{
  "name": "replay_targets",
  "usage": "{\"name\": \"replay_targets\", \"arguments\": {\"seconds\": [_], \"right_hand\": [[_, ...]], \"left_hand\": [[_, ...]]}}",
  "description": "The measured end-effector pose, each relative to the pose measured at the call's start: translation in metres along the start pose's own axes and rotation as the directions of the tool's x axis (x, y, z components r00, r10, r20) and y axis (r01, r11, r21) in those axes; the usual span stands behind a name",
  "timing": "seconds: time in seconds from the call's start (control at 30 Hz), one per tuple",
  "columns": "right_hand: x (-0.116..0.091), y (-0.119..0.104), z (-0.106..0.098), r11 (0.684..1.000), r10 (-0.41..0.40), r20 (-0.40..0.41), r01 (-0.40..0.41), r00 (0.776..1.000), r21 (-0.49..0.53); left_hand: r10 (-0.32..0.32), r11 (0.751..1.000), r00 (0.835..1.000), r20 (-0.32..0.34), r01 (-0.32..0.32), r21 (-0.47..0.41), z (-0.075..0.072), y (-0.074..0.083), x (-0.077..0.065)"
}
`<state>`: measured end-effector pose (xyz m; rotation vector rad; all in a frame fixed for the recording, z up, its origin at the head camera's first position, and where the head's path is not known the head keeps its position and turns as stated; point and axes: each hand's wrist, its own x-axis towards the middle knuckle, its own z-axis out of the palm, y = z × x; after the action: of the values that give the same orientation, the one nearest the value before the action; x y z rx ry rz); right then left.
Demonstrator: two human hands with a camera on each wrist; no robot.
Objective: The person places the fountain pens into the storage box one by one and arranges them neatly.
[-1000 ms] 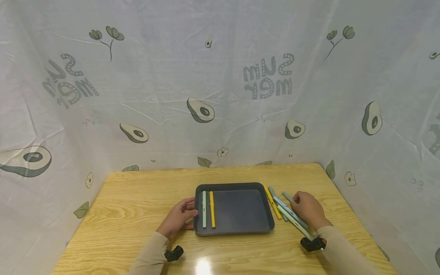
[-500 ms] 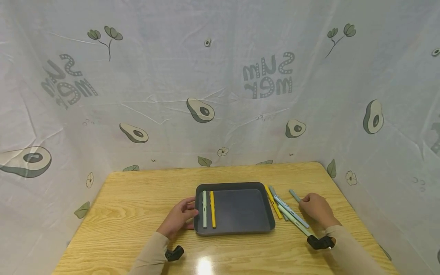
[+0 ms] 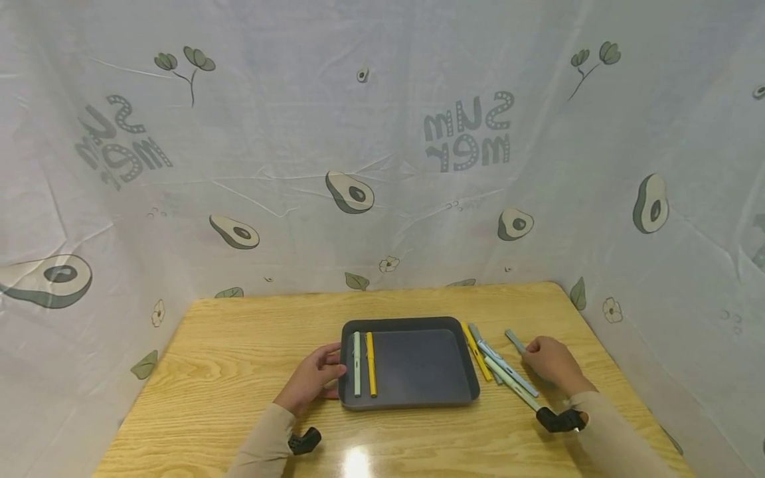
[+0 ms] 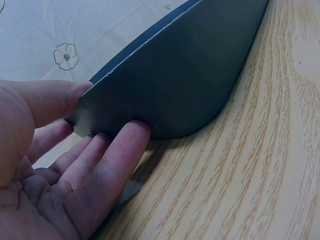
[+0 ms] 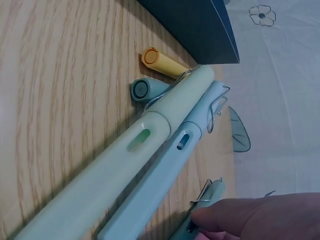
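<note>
A dark grey tray (image 3: pixel 424 365) lies on the table, with a light green pen (image 3: pixel 356 365) and a yellow pen (image 3: pixel 371 365) side by side at its left end. My left hand (image 3: pixel 312 377) holds the tray's left side; in the left wrist view the thumb (image 4: pixel 55 102) is at the rim and fingers touch the outer wall. Right of the pile, my right hand (image 3: pixel 552 362) pinches a grey-green pen (image 3: pixel 514 340), whose lower part is hidden by the hand. In the right wrist view its clip end (image 5: pixel 212 192) shows beyond the fingertips.
Beside the tray's right wall lie a yellow pen (image 3: pixel 476 352), a light blue pen (image 3: pixel 508 370), a light green pen (image 3: pixel 510 384) and a bluish-green pen (image 5: pixel 147 89) partly under them. A printed curtain (image 3: pixel 382 133) stands behind the wooden table (image 3: pixel 251 338).
My right hand has moved right with the grey-green pen, away from the other pens, and has hardly moved in the last half second. My left hand stays at the tray.
</note>
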<state>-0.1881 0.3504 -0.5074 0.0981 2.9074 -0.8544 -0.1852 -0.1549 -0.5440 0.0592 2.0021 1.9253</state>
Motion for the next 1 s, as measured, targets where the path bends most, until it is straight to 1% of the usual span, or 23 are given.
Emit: {"name": "replay_targets", "arguments": {"seconds": [0.1, 0.23, 0.47, 0.73, 0.87, 1.0], "right_hand": [[0.002, -0.002, -0.001, 1.0, -0.022, 0.008, 0.022, 1.0, 0.007], [0.004, -0.001, -0.002, 1.0, -0.007, 0.027, 0.007, 1.0, 0.028], [0.011, 0.003, -0.004, 0.997, 0.024, 0.01, -0.025, 1.0, 0.077], [0.014, 0.002, -0.006, 0.999, 0.02, -0.019, -0.019, 1.0, 0.047], [0.015, 0.007, -0.009, 0.999, 0.008, -0.004, -0.008, 1.0, 0.038], [0.013, 0.015, -0.011, 0.999, 0.018, -0.006, -0.018, 1.0, 0.037]], "left_hand": [[0.002, 1.0, 1.0, -0.002, -0.002, -0.006, 0.0, 0.0, 0.0], [0.002, 1.0, 1.0, -0.001, -0.002, -0.011, 0.0, 0.0, 0.0], [-0.004, 1.0, 1.0, -0.014, 0.004, -0.001, -0.001, -0.001, 0.001], [-0.008, 1.0, 0.999, -0.032, 0.008, 0.007, -0.002, -0.002, 0.002], [-0.008, 1.0, 1.0, -0.026, 0.008, 0.009, -0.002, -0.003, 0.003], [-0.014, 1.0, 1.0, -0.022, 0.014, -0.001, 0.0, -0.002, 0.002]]}}
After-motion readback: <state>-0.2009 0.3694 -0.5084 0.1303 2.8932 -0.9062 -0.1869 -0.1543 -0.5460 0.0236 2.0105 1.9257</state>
